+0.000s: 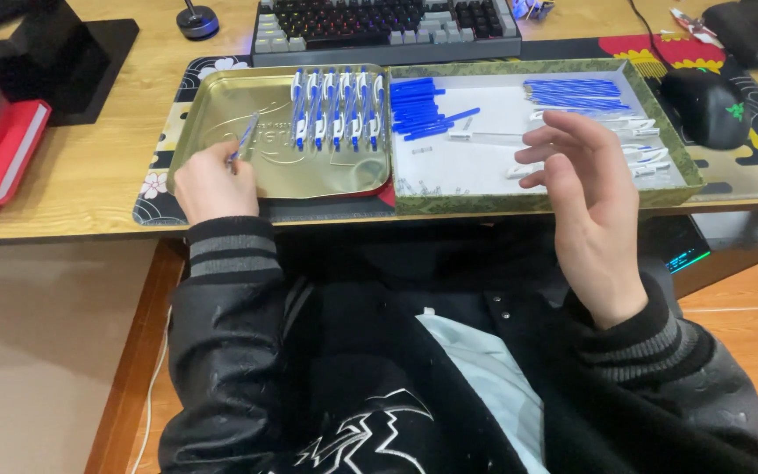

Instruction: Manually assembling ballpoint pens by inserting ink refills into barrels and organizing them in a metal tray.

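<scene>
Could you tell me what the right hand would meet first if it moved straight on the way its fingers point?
Probably the clear pen barrels on the box's white floor; the right hand hovers open above the box, so depth is uncertain.

I see my left hand point(212, 183) pinching a blue-and-white pen point(243, 140) over the gold tray point(221, 105); finished pens point(337, 107) lie beyond those fingertips. My right hand point(585, 197) hovers open above the green box point(537, 202).

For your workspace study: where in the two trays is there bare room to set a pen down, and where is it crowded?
Free: the gold tray left of the row of assembled pens, around the left hand; the white tray floor below the blue barrels. Crowded: the right side near the right hand.
</scene>
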